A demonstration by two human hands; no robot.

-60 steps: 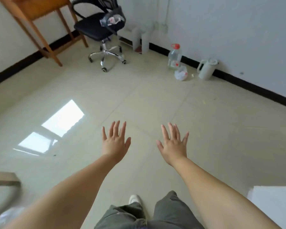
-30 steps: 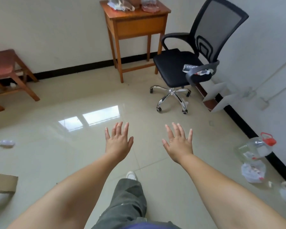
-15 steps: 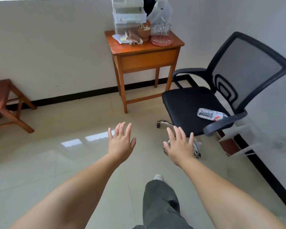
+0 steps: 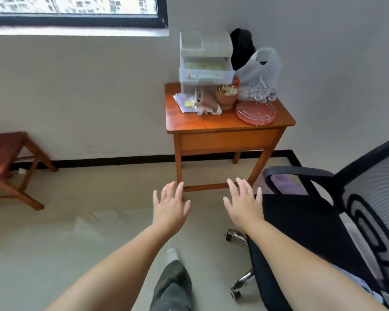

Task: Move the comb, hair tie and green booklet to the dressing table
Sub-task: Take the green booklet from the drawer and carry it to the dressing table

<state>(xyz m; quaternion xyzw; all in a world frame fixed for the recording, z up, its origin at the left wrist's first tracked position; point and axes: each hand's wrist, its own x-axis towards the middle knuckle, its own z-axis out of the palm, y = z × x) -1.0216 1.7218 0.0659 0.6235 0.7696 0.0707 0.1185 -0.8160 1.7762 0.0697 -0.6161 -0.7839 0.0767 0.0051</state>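
Against white wall – wooden table (image 4: 225, 125) | left hand (image 4: 170, 208), right hand (image 4: 244, 204) – spread, empty

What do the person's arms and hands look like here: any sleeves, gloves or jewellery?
Both forearms are bare as far as the frame shows, with no sleeves in view. The left hand and right hand wear no gloves, and no rings, watch or bracelet are visible. Below are grey-green trousers and a white shoe.

One head-worn view looks forward and down past both outstretched arms. Beyond the open left hand (image 4: 170, 206) and right hand (image 4: 245, 204) stands a wooden table (image 4: 225, 140).
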